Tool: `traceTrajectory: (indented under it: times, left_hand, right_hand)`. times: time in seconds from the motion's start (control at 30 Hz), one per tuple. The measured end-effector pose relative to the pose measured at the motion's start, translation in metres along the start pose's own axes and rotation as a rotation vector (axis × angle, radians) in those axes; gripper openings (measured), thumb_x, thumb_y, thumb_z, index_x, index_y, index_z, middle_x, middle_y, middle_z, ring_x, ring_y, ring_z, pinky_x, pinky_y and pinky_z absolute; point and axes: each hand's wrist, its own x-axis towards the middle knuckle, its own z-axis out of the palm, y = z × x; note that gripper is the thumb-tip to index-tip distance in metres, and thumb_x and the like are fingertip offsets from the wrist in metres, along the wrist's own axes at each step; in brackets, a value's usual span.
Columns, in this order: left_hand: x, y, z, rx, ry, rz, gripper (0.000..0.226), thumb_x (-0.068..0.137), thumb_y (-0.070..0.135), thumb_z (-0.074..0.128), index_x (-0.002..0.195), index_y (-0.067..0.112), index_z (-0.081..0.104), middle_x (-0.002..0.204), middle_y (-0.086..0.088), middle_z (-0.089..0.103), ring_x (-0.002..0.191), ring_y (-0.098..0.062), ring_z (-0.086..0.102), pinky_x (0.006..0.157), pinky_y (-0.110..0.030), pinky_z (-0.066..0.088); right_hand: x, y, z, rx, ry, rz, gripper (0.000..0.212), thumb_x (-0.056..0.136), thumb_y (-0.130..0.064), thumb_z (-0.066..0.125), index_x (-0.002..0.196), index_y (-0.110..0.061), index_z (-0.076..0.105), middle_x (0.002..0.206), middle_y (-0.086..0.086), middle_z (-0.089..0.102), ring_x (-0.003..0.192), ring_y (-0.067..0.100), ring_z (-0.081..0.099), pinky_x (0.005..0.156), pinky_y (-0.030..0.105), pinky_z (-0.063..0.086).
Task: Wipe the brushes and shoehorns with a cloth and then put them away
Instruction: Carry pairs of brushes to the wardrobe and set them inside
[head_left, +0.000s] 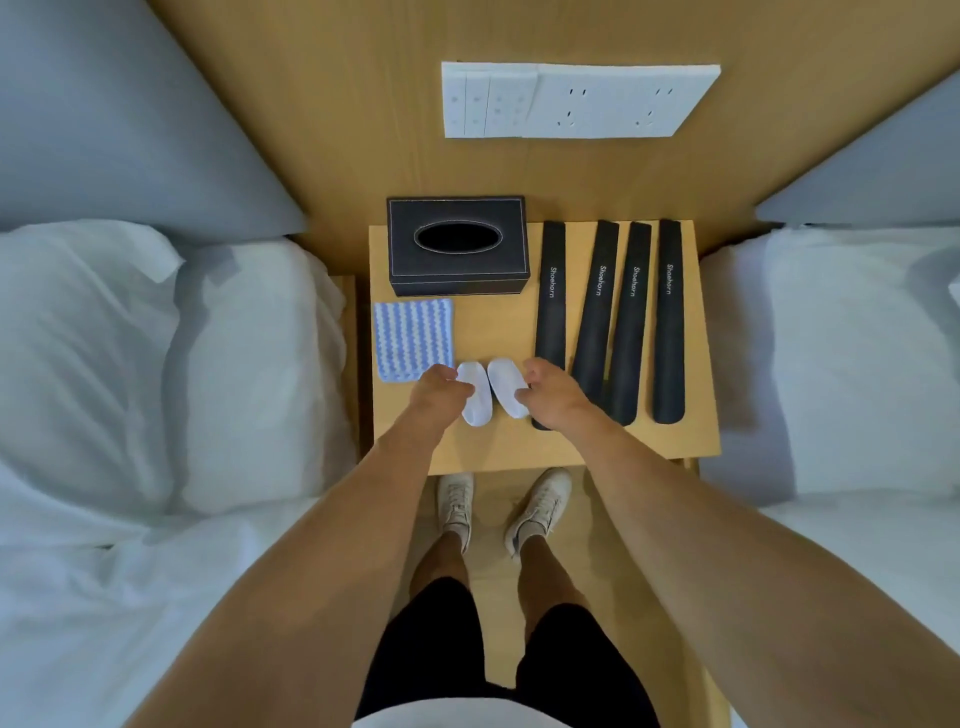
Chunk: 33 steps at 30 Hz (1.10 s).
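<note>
White brushes (493, 389) pinched by left hand (439, 392) and right hand (550, 397)

- Soft, even indoor light; the white pillows (104, 322) look bluish.
- Faint shadows under the forearms on the tabletop (498, 322).
- Strong wide-angle bending at the edges (arms stretched); slightly soft overall.

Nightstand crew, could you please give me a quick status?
Left hand and right hand each pinch a white brush. Four shoehorns untouched. Cloth unused. Nothing blocking.
</note>
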Motion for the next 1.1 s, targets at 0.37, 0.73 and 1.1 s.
traceTrajectory:
  times: [0.37,0.73,1.1]
  left_hand:
    - [0.024,0.004,0.010,-0.176,0.028,-0.081,0.040,0.090,0.008,0.068,0.128,0.002,0.059,0.128,-0.022,0.062,0.118,-0.035,0.060,0.098,-0.044,0.049]
    - [-0.017,0.077,0.003,-0.176,0.115,0.138,0.018,0.077,0.013,0.080,0.085,0.023,0.067,0.109,-0.010,0.071,0.098,-0.034,0.068,0.086,-0.041,0.057]
    - [-0.157,0.194,0.048,-0.199,0.059,0.612,0.019,0.078,0.017,0.081,0.092,0.021,0.069,0.082,0.011,0.066,0.088,-0.020,0.066,0.088,-0.040,0.057]
  right_hand:
    - [0.026,-0.016,-0.001,0.160,-0.010,0.190,0.036,0.100,-0.014,0.055,0.133,-0.001,0.058,0.136,0.018,0.058,0.124,0.034,0.056,0.103,0.038,0.048]
    - [-0.045,-0.006,-0.073,0.890,0.252,0.207,0.027,0.092,0.001,0.065,0.118,-0.007,0.065,0.133,0.019,0.060,0.120,0.035,0.060,0.098,0.045,0.055]
    - [-0.170,0.033,-0.177,1.054,0.572,0.024,0.021,0.093,-0.005,0.066,0.111,-0.011,0.059,0.133,0.015,0.058,0.116,0.033,0.059,0.097,0.044,0.055]
